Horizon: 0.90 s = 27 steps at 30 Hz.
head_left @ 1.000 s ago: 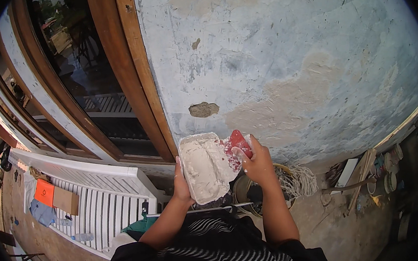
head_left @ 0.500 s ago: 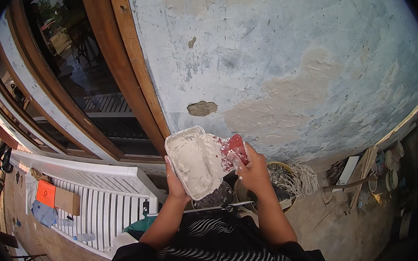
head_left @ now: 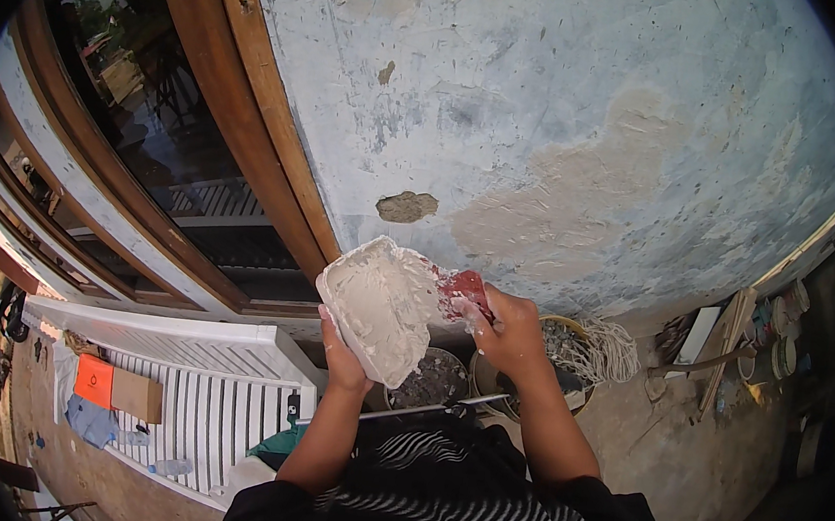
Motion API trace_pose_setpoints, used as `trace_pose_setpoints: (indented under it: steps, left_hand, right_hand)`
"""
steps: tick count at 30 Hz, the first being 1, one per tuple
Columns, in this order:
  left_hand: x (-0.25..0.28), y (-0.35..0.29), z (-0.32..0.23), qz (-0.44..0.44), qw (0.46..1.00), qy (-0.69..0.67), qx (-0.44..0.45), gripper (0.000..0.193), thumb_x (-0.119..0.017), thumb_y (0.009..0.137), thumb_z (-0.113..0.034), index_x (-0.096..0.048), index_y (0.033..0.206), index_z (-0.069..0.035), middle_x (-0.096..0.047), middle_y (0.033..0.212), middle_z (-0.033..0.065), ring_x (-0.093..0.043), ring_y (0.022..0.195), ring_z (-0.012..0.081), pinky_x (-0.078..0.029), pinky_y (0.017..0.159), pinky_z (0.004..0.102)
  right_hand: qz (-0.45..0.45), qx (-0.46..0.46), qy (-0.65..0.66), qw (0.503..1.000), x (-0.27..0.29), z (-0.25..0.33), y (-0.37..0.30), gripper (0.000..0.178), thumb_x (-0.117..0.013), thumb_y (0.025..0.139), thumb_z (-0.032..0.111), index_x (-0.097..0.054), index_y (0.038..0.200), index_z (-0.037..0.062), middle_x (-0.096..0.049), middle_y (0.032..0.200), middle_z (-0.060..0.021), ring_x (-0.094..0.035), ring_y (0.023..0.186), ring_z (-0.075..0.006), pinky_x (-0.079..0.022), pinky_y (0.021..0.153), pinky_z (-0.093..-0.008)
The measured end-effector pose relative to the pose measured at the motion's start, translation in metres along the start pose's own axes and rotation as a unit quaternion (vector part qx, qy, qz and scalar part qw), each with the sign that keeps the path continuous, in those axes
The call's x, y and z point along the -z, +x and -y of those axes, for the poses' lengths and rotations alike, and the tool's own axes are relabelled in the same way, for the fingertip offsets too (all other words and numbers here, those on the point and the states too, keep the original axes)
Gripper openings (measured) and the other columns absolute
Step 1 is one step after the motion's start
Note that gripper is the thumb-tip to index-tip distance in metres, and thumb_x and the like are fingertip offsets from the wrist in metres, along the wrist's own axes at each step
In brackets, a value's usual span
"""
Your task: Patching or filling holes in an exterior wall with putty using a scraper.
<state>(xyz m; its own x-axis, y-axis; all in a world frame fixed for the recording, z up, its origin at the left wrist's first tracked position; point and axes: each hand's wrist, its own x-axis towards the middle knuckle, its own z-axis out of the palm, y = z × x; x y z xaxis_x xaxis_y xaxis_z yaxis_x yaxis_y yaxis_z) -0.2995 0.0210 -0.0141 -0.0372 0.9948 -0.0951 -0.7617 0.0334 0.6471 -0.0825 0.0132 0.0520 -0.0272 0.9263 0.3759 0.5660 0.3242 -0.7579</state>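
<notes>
My left hand point(head_left: 344, 356) grips a white rectangular tub point(head_left: 361, 344) from its left underside. Inside the tub lies pale, thick putty point(head_left: 374, 292), spread unevenly and smeared over the rim. A red putty knife point(head_left: 465, 292), crusted with putty, is held in my right hand point(head_left: 512, 340) at the tub's right edge. Its blade end is covered by putty, so its contact with the tub is hard to make out. White smears mark my right fingers. Beyond the tub, the pale blue wall point(head_left: 516, 69) has a rough brown hole point(head_left: 407, 206) and a wide beige patch point(head_left: 573, 210).
Brown wooden window frames point(head_left: 250, 124) run along the left. Below them stands a white slatted bench point(head_left: 213, 397) with an orange box point(head_left: 93, 382) and a plastic bottle point(head_left: 171, 467). Under my hands are a bucket of dark rubble point(head_left: 431, 380) and stringy rope point(head_left: 608, 352). Boards point(head_left: 726, 341) lean at right.
The tub has shifted slightly up and left and tilted. My right hand has moved a little right and turned the putty knife, whose red face shows less.
</notes>
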Motion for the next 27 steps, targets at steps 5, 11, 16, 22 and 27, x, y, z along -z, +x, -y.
trace_pose_setpoints:
  steps: [5,11,16,22,27]
  left_hand:
    - [0.0,0.005,-0.004,-0.009,1.0,0.01,-0.007,0.075,-0.029,0.105,-0.063,-0.034,0.154,-0.007,-0.045,0.152,0.0151,-0.048,0.136,0.0328,-0.041,0.113,0.0456]
    - [-0.003,0.006,-0.008,0.006,1.0,-0.004,0.009,0.074,-0.029,0.105,-0.062,-0.034,0.154,-0.007,-0.045,0.151,0.0158,-0.048,0.136,0.0324,-0.04,0.114,0.0454]
    - [-0.004,0.006,-0.003,-0.016,1.0,0.014,0.021,0.074,-0.029,0.105,-0.062,-0.033,0.154,-0.007,-0.045,0.152,0.0156,-0.048,0.136,0.0321,-0.039,0.114,0.0451]
    - [-0.005,0.005,-0.006,-0.013,1.0,0.001,0.014,0.074,-0.029,0.105,-0.062,-0.034,0.154,-0.007,-0.046,0.151,0.0154,-0.048,0.136,0.0321,-0.04,0.114,0.045]
    - [0.005,0.007,-0.009,-0.03,0.999,0.021,-0.002,0.073,-0.029,0.105,-0.062,-0.035,0.154,-0.008,-0.047,0.15,0.0141,-0.05,0.135,0.0318,-0.041,0.112,0.0454]
  right_hand:
    - [0.006,0.147,-0.022,0.989,-0.008,-0.015,-0.009,0.012,-0.073,0.087,0.011,-0.069,0.089,0.0,-0.061,0.071,-0.017,-0.06,0.06,-0.033,-0.046,0.056,-0.0374]
    - [-0.028,0.152,0.018,0.988,-0.004,-0.021,-0.007,0.01,-0.072,0.086,0.007,-0.072,0.092,-0.0016,-0.068,0.075,-0.0127,-0.067,0.062,-0.0263,-0.049,0.058,-0.033]
    - [-0.02,0.01,0.159,0.987,-0.004,-0.018,-0.007,0.017,-0.072,0.088,0.005,-0.074,0.103,-0.0006,-0.074,0.084,-0.0154,-0.07,0.071,-0.0203,-0.053,0.067,-0.0316]
    - [-0.006,0.021,0.11,0.994,-0.015,-0.025,-0.013,0.019,-0.073,0.089,0.01,-0.074,0.105,0.0003,-0.073,0.083,-0.0146,-0.067,0.071,-0.0201,-0.052,0.069,-0.0324]
    - [0.14,-0.105,0.115,0.978,-0.012,-0.041,-0.022,0.017,-0.073,0.091,0.012,-0.073,0.104,0.0005,-0.074,0.085,-0.0067,-0.065,0.079,-0.0098,-0.052,0.073,-0.0297]
